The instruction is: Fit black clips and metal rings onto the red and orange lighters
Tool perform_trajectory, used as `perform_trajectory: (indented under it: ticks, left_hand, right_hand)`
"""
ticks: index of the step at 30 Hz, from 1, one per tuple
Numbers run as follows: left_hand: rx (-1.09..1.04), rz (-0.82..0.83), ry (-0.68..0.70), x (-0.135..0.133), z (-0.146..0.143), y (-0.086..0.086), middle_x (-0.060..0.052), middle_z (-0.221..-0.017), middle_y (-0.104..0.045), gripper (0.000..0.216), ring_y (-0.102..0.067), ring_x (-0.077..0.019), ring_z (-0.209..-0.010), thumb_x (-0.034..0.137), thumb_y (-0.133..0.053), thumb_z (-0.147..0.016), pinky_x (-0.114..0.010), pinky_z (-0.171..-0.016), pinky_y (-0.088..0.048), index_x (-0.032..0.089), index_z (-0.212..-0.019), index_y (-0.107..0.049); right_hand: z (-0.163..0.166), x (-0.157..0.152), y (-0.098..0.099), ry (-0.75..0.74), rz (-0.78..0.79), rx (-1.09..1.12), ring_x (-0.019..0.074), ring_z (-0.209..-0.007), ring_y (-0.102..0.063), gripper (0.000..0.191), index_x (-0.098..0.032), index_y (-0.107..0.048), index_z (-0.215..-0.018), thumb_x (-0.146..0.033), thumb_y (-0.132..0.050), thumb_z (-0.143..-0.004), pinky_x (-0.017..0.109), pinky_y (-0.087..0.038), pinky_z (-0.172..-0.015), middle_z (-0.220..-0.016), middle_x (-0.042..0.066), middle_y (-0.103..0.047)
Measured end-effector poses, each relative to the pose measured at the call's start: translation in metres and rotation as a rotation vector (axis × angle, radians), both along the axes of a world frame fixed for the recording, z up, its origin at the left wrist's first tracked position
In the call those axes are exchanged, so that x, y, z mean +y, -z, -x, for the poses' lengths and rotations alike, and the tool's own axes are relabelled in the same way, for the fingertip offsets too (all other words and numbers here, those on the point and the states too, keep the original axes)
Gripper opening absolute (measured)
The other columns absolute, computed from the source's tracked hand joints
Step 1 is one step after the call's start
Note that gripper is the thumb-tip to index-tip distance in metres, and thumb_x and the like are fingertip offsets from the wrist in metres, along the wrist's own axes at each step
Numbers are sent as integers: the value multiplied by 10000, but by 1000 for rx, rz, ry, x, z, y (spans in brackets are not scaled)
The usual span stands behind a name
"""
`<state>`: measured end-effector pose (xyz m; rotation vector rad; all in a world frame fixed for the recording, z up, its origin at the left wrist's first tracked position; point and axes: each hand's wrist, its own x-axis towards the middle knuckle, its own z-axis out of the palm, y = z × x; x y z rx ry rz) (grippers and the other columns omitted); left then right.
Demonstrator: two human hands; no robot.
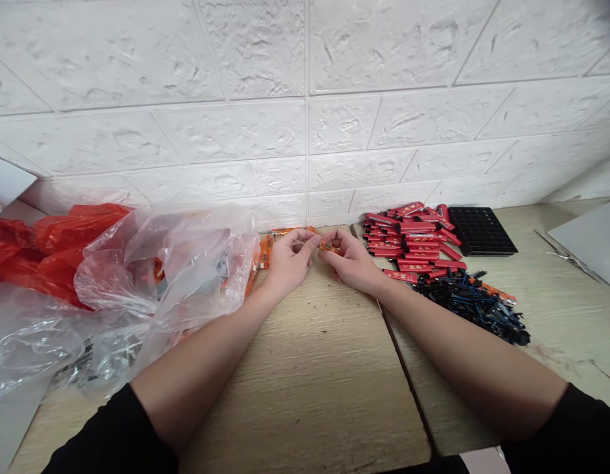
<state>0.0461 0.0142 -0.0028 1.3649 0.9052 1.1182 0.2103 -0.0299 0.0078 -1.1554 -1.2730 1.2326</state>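
Right of a plastic bag [186,263], a right hand [355,261] pinches an orange piece [328,247] while the left hand [289,258], fingertips together, likely steadies it.

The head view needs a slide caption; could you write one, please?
Right hand holding a small orange piece beside the left hand, with red cases piled nearby.

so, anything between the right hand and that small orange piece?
Nothing visible: the right hand pinches the small orange piece, with the left hand close beside. The clear plastic bag lies farther left.
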Motion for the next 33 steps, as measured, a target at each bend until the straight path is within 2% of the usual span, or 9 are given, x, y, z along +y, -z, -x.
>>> perform_trajectory:
  ticks: [6, 13, 20, 26, 29, 33]
  left_hand:
    - [-8, 8, 17, -2, 1, -3, 21, -672, -615, 351, -512, -102, -544, 519, -839, -892, -244, -503, -347, 194, -954, -723]
    - [-17, 11, 50, -6, 3, -11, 20, -680, -619, 335, -510, -102, -538, 500, -837, -891, -249, -491, -337, 199, -962, -710]
    - [-41, 10, 57, -6, 3, -11, 4, -758, -667, 311, -538, -91, -569, 460, -834, -897, -239, -530, -397, 195, -948, -680]
    - [-29, -3, 73, -4, 3, -6, 4, -719, -648, 301, -538, -100, -577, 460, -829, -905, -253, -547, -412, 185, -999, -752]
    - [-34, -26, 76, -4, 3, -6, 3, -698, -646, 296, -541, -108, -582, 453, -840, -888, -262, -562, -422, 180, -969, -759]
    - [-24, -41, 72, -6, 3, -8, -9, -707, -673, 298, -549, -115, -592, 451, -852, -872, -264, -563, -413, 178, -964, -773]
  right_hand:
    - [1, -1, -3, -43, 36, 54, 87, -515, -375, 270, -233, -555, -1003, -415, -737, -921, 224, -309, -456, -684, -80, -504]
    - [0, -3, -10, -97, 180, 150, 81, -444, -259, 283, -262, -497, -977, -427, -720, -922, 199, -258, -391, -574, -136, -319]
    - [0, -1, -4, -127, 109, 148, 86, -450, -357, 344, -229, -552, -871, -544, -668, -944, 226, -358, -380, -617, -83, -433]
    - [1, 0, -3, -156, 81, 88, 98, -427, -478, 295, -197, -633, -845, -466, -583, -956, 238, -375, -381, -663, -20, -596]
    - [1, 1, -3, -126, 83, 82, 101, -432, -493, 251, -197, -624, -806, -413, -579, -924, 238, -397, -388, -663, -9, -619]
    - [2, 0, -5, -100, 109, 77, 95, -427, -424, 236, -205, -582, -748, -396, -585, -887, 234, -318, -385, -591, -23, -558]
